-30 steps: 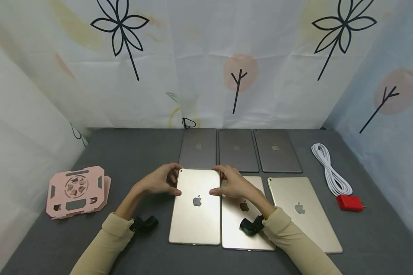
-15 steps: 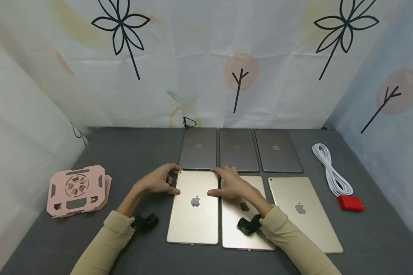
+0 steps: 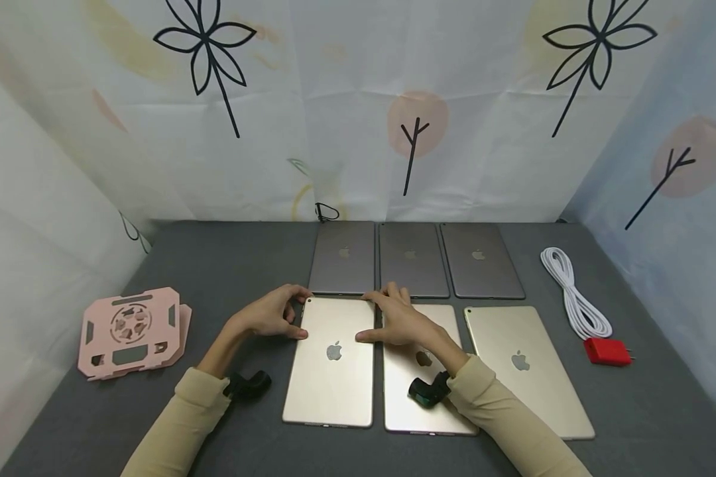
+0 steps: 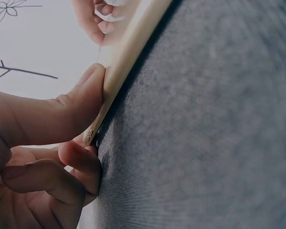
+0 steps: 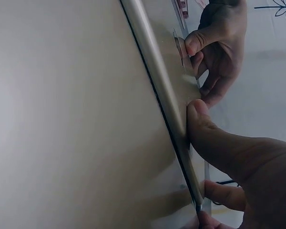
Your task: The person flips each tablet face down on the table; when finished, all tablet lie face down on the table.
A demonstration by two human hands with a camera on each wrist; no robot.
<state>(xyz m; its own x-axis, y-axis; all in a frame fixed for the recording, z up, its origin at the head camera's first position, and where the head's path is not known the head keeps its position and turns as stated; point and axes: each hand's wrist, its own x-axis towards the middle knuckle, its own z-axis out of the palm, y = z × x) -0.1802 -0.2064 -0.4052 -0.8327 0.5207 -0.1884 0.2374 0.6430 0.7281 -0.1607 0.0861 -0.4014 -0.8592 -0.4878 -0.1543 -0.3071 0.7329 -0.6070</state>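
A gold tablet (image 3: 329,391) lies back side up on the grey table, its far corners between my two hands. My left hand (image 3: 270,313) grips its far left corner, thumb on the left edge and index finger at the top. Across from it, my right hand (image 3: 402,321) holds the far right corner, thumb laid over the right edge. In the left wrist view the tablet's rim (image 4: 124,62) runs close over the cloth beside my left thumb (image 4: 78,107). A second gold tablet (image 3: 402,397) lies just right of it, partly under my right hand and wrist.
A third gold tablet (image 3: 528,371) lies farther right. Behind stand in a row three flat dark grey devices (image 3: 342,268). Pink slotted plates (image 3: 132,358) sit at left. A coiled white cable (image 3: 575,298) and a red charger (image 3: 607,352) are at right.
Both hands have slid the gold tablet a little left and slightly toward me. The gap between it and the second gold tablet has widened.
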